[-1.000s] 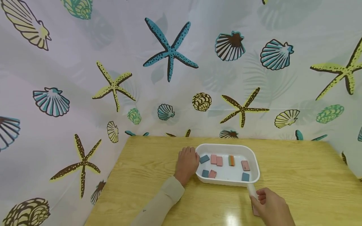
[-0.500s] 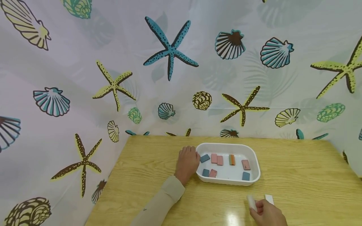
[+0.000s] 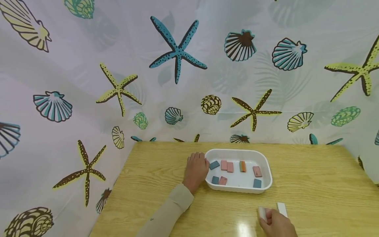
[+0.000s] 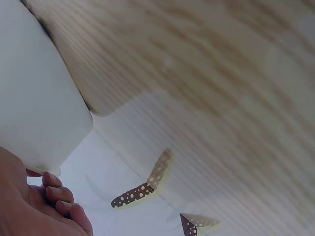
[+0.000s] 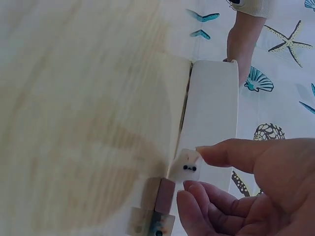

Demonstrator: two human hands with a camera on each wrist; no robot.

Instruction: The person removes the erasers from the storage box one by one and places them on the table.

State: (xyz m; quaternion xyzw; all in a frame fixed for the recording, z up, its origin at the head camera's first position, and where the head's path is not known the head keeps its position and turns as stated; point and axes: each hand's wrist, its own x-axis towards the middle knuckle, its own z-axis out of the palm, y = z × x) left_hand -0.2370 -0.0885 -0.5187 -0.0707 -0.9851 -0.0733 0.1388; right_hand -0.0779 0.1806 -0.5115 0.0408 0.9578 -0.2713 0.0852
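My left hand (image 3: 196,170) grips the left end of a white oblong tray (image 3: 237,189), its fingers curled at the rim in the left wrist view. In front of the tray's right end, my right hand (image 3: 276,223) pinches a small whitish eraser-like block (image 5: 188,165) between thumb and fingers. Two dark dots like eyes mark that block. Beside it on the table stand a dull pink block (image 5: 165,195) and another block (image 5: 161,224) with a dark side. In the head view a white block (image 3: 282,208) shows just beyond the right hand, which partly hides this row.
Inside the tray lie several small blocks: blue ones (image 3: 257,183), pink ones (image 3: 230,167) and one striped green and orange (image 3: 242,166). The wooden table (image 3: 314,184) meets a patterned cloth (image 3: 219,75) at the back and left.
My right hand has drawn back from the tray toward the near side with the whitish block, then shifted only slightly. The white block beyond it has come into view. My left hand stays put.
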